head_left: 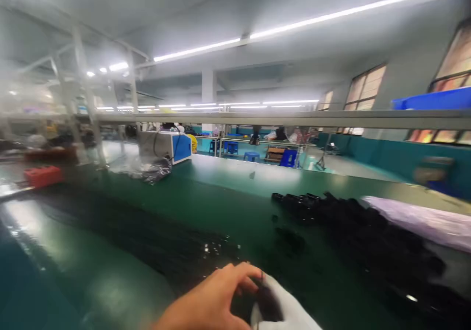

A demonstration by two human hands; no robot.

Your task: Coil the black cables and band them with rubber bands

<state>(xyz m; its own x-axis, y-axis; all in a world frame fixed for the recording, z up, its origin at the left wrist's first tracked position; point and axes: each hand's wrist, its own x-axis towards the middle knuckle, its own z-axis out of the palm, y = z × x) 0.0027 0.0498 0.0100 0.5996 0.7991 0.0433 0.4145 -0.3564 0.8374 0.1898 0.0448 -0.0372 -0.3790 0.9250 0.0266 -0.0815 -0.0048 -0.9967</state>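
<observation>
My left hand [217,295] reaches in from the bottom edge, its fingers bent and its thumb lower down. At its fingertips is a small dark piece [270,300], too blurred to name. Against that piece lies a smooth white thing [294,310], cut off by the bottom edge; I cannot tell what it is. My right hand does not show. Beyond my left hand, a long band of black strands or cords [165,237] with shiny bits stretches over the green table [228,202]. To the right lies a heap of black pieces [360,232].
A pinkish plastic bag [415,219] lies behind the black heap. A white-and-blue machine [165,146] stands at the back, with crumpled clear plastic [156,170] before it. A red box [43,175] is at the left. A shelf beam [257,119] crosses above the table, bearing a blue bin [434,99].
</observation>
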